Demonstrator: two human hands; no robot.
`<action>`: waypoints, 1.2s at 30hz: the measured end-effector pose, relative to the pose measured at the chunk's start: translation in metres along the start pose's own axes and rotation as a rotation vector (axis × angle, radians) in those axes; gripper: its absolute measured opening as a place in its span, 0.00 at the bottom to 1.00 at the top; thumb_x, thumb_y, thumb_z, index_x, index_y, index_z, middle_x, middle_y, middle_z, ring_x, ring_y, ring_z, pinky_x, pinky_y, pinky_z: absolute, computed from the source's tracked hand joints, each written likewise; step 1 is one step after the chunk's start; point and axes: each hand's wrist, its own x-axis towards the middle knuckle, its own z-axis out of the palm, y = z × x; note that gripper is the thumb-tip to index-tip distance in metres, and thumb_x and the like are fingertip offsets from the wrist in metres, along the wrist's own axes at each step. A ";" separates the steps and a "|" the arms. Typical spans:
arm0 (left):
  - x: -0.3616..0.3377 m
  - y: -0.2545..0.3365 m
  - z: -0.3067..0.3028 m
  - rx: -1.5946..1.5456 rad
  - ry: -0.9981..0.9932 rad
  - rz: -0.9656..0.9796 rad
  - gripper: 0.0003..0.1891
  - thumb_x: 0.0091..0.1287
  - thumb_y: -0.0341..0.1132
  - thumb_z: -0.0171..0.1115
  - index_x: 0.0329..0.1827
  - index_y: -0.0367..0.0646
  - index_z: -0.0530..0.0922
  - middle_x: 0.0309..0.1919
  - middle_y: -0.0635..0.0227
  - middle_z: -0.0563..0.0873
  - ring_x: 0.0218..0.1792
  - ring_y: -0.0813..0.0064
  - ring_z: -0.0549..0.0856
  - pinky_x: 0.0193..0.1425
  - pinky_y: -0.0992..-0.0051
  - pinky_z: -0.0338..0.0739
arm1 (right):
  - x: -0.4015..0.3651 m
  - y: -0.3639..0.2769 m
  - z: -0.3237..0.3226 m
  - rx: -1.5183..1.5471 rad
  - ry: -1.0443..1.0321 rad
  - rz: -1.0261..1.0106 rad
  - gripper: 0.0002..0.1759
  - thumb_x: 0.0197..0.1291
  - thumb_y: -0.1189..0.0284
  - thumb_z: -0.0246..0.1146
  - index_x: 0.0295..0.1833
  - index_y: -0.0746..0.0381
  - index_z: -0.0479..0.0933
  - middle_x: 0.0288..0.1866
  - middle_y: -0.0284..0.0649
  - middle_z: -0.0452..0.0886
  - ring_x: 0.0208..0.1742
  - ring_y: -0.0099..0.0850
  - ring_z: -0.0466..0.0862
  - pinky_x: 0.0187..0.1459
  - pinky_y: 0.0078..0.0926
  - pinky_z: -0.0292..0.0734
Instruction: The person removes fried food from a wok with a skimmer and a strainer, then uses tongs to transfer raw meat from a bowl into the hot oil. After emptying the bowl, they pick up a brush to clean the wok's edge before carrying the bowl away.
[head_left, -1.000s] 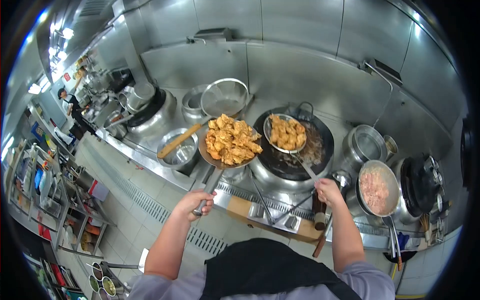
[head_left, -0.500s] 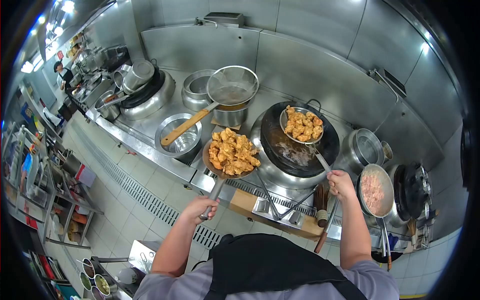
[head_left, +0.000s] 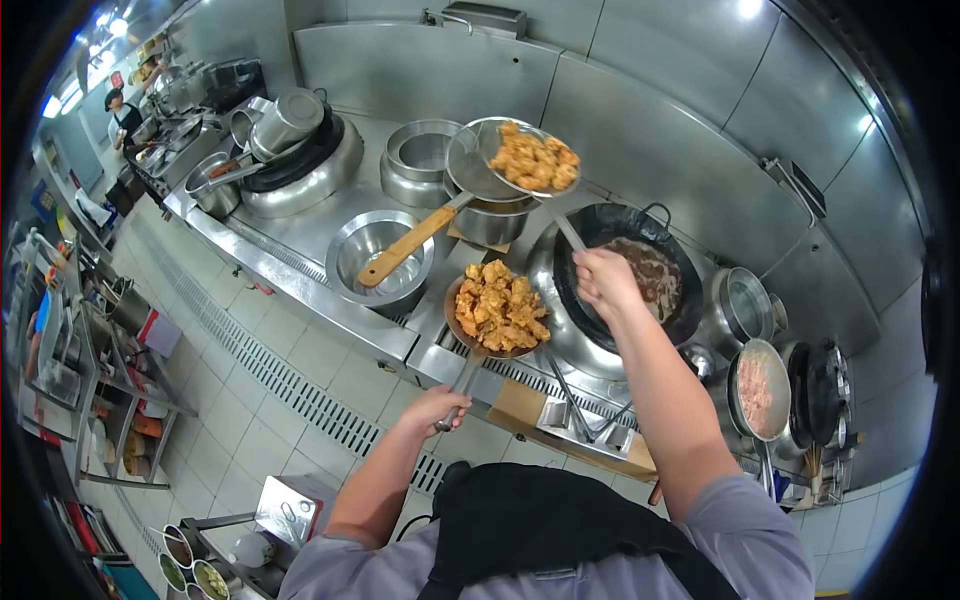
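My left hand (head_left: 440, 408) is closed round the handle of a round skimmer (head_left: 467, 376), which carries a heap of golden fried chicken pieces (head_left: 500, 308) in front of the stove. My right hand (head_left: 605, 280) grips the metal handle of a second skimmer (head_left: 563, 224), with a smaller load of fried pieces (head_left: 537, 160) on it. That load overlaps the right side of a large wire strainer (head_left: 470, 172) with a wooden handle, which rests over a pot (head_left: 492, 226). Behind my right hand stands a black wok (head_left: 680, 240) with bubbling brown oil.
A steel bowl (head_left: 352, 250) sits at the counter's front edge, left of the heap. Several metal pots and a second wok stand farther left. At right, a pan (head_left: 757, 390) holds pale raw meat. A person (head_left: 124, 122) stands at the far left back.
My right hand has lifted its skimmer away from over the wok, up and left to the wire strainer. The left-hand skimmer stays in front of the stove, still heaped.
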 end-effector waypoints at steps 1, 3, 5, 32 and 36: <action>0.004 -0.001 -0.004 -0.018 -0.045 0.008 0.12 0.61 0.28 0.59 0.45 0.35 0.70 0.22 0.69 0.75 0.16 0.78 0.74 0.18 0.78 0.67 | 0.013 0.007 0.014 -0.012 -0.009 0.003 0.07 0.58 0.80 0.57 0.29 0.63 0.66 0.17 0.32 0.66 0.10 0.20 0.60 0.12 0.22 0.51; 0.011 -0.002 -0.010 -0.049 -0.084 0.007 0.11 0.61 0.28 0.61 0.44 0.35 0.70 0.22 0.68 0.76 0.17 0.77 0.76 0.18 0.78 0.68 | 0.041 0.022 0.034 -0.024 -0.002 0.023 0.07 0.57 0.81 0.57 0.29 0.63 0.66 0.17 0.33 0.67 0.10 0.22 0.61 0.13 0.23 0.53; 0.016 -0.004 -0.016 -0.035 -0.084 0.034 0.12 0.61 0.28 0.61 0.44 0.35 0.71 0.22 0.68 0.76 0.16 0.78 0.75 0.18 0.78 0.68 | 0.061 0.035 0.050 -0.038 0.009 0.046 0.06 0.56 0.81 0.56 0.30 0.64 0.66 0.17 0.34 0.68 0.11 0.23 0.62 0.14 0.24 0.53; 0.014 -0.048 0.112 0.462 -0.141 0.043 0.23 0.68 0.52 0.58 0.49 0.39 0.76 0.33 0.63 0.82 0.30 0.71 0.81 0.36 0.74 0.77 | -0.215 0.150 -0.155 -0.320 0.185 0.575 0.11 0.67 0.67 0.57 0.41 0.65 0.76 0.23 0.36 0.77 0.19 0.26 0.78 0.22 0.22 0.75; 0.071 -0.098 0.174 -0.014 -0.238 -0.460 0.33 0.67 0.61 0.54 0.57 0.35 0.69 0.40 0.56 0.82 0.33 0.64 0.83 0.38 0.72 0.79 | -0.239 0.162 -0.164 -0.324 0.087 0.552 0.12 0.67 0.66 0.57 0.42 0.64 0.75 0.25 0.36 0.78 0.20 0.25 0.78 0.24 0.21 0.76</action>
